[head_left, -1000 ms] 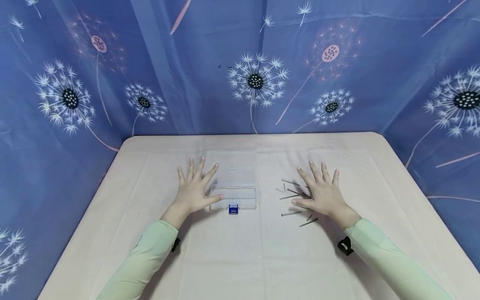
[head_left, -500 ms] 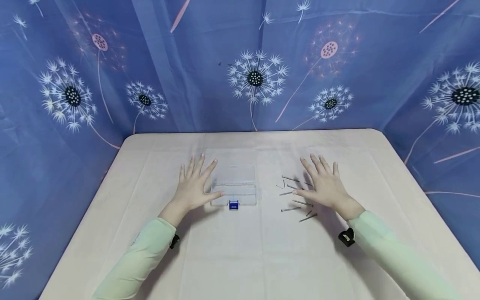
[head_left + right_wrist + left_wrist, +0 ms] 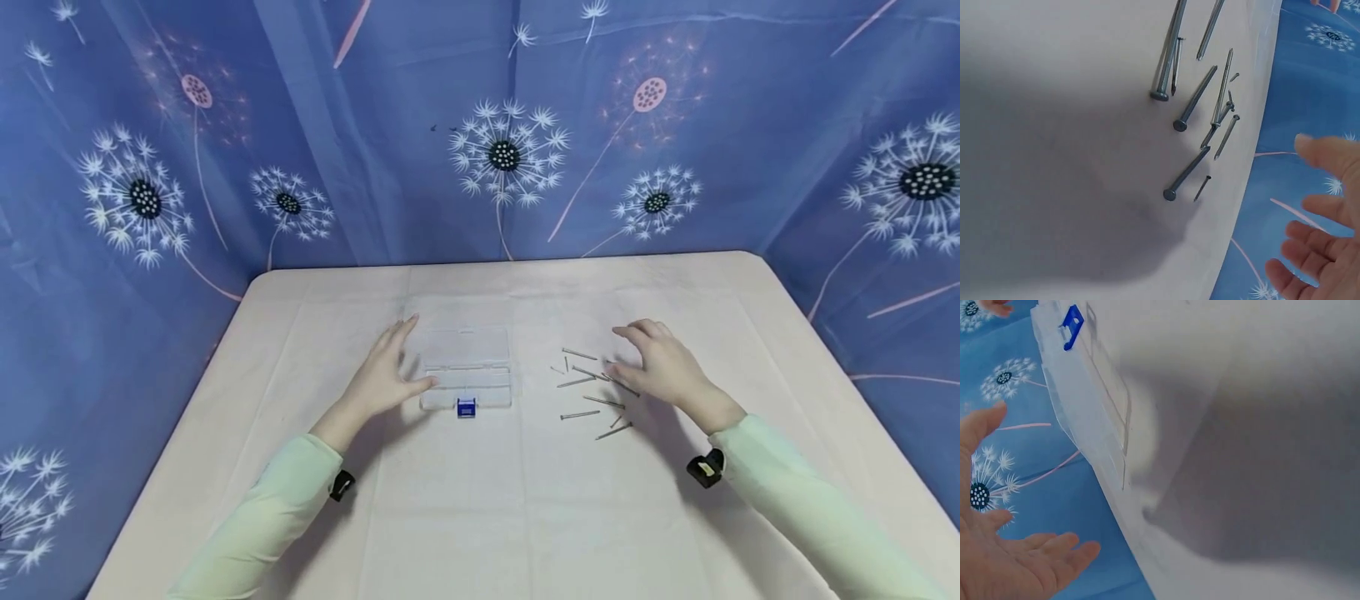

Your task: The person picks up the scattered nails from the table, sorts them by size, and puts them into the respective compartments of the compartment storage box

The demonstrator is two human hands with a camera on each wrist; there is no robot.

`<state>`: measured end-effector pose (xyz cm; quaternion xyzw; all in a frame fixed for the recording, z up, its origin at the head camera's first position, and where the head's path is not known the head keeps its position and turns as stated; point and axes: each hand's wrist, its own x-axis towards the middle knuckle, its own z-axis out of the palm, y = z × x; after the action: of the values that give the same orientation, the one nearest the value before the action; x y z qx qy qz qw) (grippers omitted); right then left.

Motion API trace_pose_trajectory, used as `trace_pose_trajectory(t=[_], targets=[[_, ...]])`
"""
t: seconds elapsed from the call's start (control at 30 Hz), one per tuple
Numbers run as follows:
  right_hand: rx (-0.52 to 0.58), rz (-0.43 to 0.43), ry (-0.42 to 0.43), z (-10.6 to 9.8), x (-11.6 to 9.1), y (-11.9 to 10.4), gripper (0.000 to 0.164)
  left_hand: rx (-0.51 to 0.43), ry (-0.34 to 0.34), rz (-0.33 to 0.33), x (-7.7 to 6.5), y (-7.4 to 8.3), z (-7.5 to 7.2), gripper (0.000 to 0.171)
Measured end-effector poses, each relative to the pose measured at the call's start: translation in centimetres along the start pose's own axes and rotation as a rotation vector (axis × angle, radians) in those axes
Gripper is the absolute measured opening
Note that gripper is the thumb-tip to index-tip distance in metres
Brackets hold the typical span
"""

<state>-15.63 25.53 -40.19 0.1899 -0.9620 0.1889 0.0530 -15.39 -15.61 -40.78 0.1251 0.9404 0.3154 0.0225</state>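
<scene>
A clear plastic box [image 3: 468, 397] lies with its lid [image 3: 463, 347] tipped back, a blue latch [image 3: 467, 407] on its front. My left hand [image 3: 382, 375] hovers at the box's left side, thumb toward the box and fingers gently bent, holding nothing. To the right, several loose nails [image 3: 580, 415] of mixed lengths are scattered on the cloth. My right hand [image 3: 663, 367] hangs over their right edge with relaxed, bent fingers and nothing in its grasp. In the right wrist view, the nails [image 3: 1188, 172] lie below the hand, apart from the fingers.
A white cloth covers the table [image 3: 450, 517]. Behind and on both sides hangs a blue curtain [image 3: 420, 167] printed with dandelions. Black wrist-worn devices show under the left sleeve [image 3: 292, 475] and the right sleeve [image 3: 780, 475].
Both hands have gone from widely spread fingers to bent, more relaxed ones. The right hand has shifted slightly right, uncovering more nails. Box and nails stay put.
</scene>
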Motion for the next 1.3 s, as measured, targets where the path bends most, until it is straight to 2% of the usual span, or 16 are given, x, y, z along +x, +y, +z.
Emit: trace_pose_trajectory(t=[0.23, 0.43, 0.57, 0.87, 1.03, 1.3], targets=[[0.088, 0.059, -0.074, -0.1, -0.3, 0.4, 0.03, -0.312, -0.023, -0.083, -0.1, -0.1, 0.3, 0.092], [0.167, 0.07, -0.119, 0.3, 0.0, 0.9, 0.018, -0.469, -0.049, -0.158, -0.2, -0.9, 0.7, 0.082], [0.192, 0.089, -0.158, 0.8, 0.2, 1.2, 0.014, -0.513, -0.074, -0.229, -0.3, -1.3, 0.9, 0.077], [0.189, 0.168, -0.274, 2.1, 0.2, 1.5, 0.009, -0.66, -0.117, -0.289, -0.5, -2.0, 1.7, 0.061], [0.177, 0.173, -0.306, 2.2, 0.3, 1.5, 0.004, -0.65, -0.14, -0.321, -0.5, -2.1, 2.0, 0.057], [0.203, 0.214, -0.367, 1.8, 0.5, 1.4, 0.008, -0.689, -0.159, -0.355, -0.6, -2.4, 2.5, 0.052]])
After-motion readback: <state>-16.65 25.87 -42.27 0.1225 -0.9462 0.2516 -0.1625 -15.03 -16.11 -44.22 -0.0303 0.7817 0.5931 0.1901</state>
